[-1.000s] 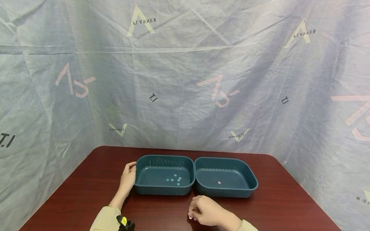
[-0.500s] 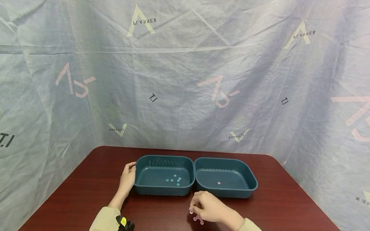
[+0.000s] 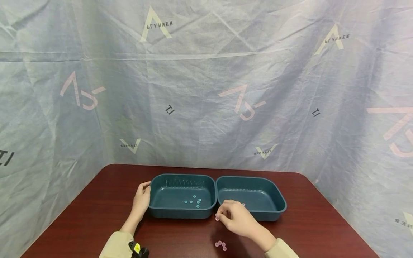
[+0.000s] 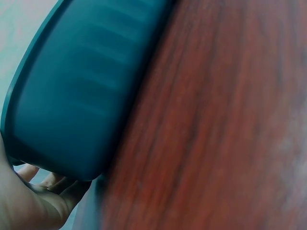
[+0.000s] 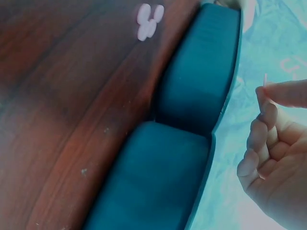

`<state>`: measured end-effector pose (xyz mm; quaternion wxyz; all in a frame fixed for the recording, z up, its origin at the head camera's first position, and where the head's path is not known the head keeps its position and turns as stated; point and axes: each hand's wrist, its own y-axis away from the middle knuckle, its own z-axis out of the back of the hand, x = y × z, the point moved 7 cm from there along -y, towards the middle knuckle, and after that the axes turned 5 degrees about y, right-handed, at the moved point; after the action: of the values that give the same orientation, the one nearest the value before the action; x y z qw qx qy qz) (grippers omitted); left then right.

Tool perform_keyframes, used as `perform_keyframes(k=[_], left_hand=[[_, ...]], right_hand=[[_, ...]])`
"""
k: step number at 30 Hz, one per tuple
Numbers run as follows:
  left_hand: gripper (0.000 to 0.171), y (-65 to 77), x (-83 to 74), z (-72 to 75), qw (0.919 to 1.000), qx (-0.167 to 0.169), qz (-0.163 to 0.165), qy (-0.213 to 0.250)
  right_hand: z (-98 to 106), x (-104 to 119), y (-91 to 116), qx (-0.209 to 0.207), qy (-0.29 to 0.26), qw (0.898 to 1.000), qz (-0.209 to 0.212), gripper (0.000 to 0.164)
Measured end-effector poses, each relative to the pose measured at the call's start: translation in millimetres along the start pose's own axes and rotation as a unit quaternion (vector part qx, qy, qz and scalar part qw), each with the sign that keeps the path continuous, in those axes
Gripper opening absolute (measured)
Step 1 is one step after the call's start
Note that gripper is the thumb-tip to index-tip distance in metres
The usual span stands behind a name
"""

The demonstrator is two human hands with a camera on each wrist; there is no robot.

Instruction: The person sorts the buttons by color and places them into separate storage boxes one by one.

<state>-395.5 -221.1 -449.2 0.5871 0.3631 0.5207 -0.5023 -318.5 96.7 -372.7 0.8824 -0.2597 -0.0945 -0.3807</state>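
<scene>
At the left end of the left blue-green tray [image 3: 180,213], my left hand [image 3: 141,200] holds the end wall; its fingers [image 4: 72,194] bend against the tray in the left wrist view. My right hand [image 3: 238,219] pinches one small round pink button [image 3: 217,217] between thumb and fingertip, in front of the right tray [image 3: 269,215]. That button shows edge-on in the right wrist view. Several more pink buttons [image 3: 224,248] lie grouped on the table nearer the person. Inside the right tray sits a pink button [image 3: 243,204], partly covered by the right hand.
Several small blue buttons [image 3: 191,201] lie in the left tray. Both trays stand side by side, their ends touching, on a dark red wood-grain table [image 3: 180,236]. A grey printed cloth [image 3: 193,136] hangs behind and at both sides.
My right hand has risen from the pink buttons near the front and moved forward to the right tray, carrying one. The grouped buttons have come into sight. My left hand stays at the tray.
</scene>
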Motion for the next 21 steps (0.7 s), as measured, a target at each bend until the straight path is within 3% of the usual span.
perform_keyframes(k=[11, 21], left_hand=[[0.047, 2.2, -1.3, -0.3, 1.0000, 0.005, 0.001, 0.003], [0.045, 0.9, 2.8, -0.6, 0.9999, 0.007, 0.002, 0.009]], right_hand=[[11, -6, -4, -0.038, 0.005, 0.999, -0.021, 0.014], [21, -26, -5, -0.079, -0.001, 0.992, -0.096, 0.012]])
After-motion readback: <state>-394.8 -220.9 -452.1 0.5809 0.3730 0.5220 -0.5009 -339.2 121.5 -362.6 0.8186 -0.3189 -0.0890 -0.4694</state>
